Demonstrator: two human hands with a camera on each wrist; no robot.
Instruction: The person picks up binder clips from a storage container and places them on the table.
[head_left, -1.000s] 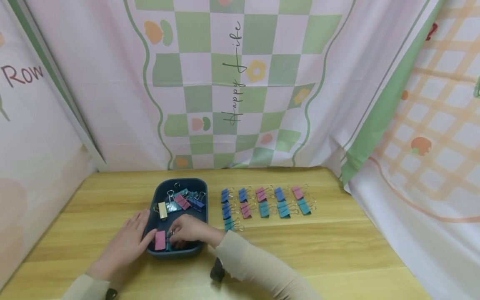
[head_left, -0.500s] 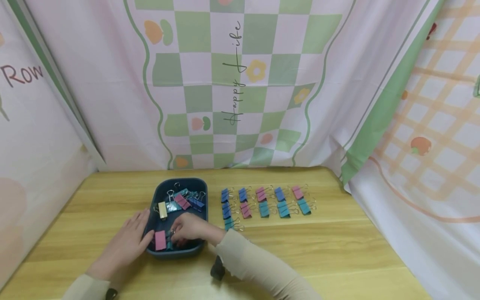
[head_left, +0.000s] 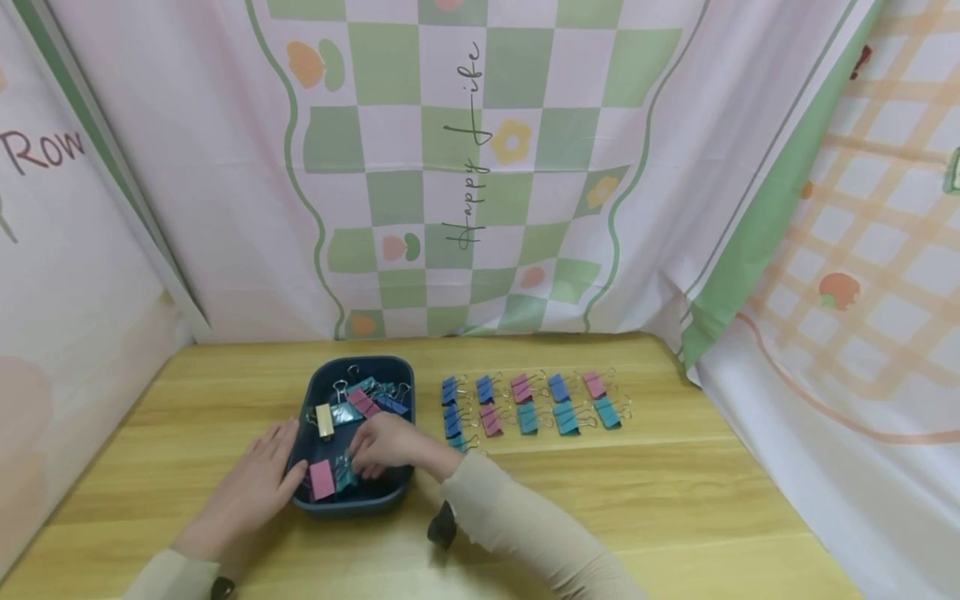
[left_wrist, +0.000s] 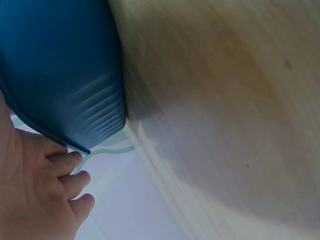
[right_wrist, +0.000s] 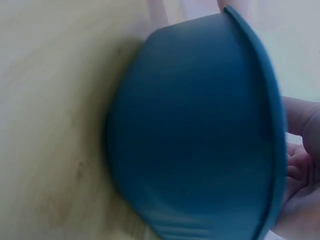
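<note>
In the head view a dark blue plastic bin (head_left: 302,498) holds binder clips in several colours. My right hand (head_left: 390,442) reaches over its right side and pinches a teal binder clip (head_left: 345,473); the fingertips partly hide the clip's wire handles. Just left of that clip lies a pink binder clip (head_left: 322,480). My left hand (head_left: 258,467) rests against the bin's left rim, fingers extended, the thumb reaching across the rim near the pink clip. In the left wrist view the fingers lie along the rim outside. The bin's wall hides the clips from the right wrist view.
On the wooden table (head_left: 660,508) right of the bin, blue, pink and teal binder clips stand in rows, among them a teal clip (head_left: 568,418). A cream binder clip (head_left: 325,421) lies inside the bin's left side. A patterned curtain (head_left: 480,192) hangs behind the table.
My right hand has shifted slightly right and up within the bin, and the teal binder clip has come more into sight beside the pink one. The left hand stays at the rim.
</note>
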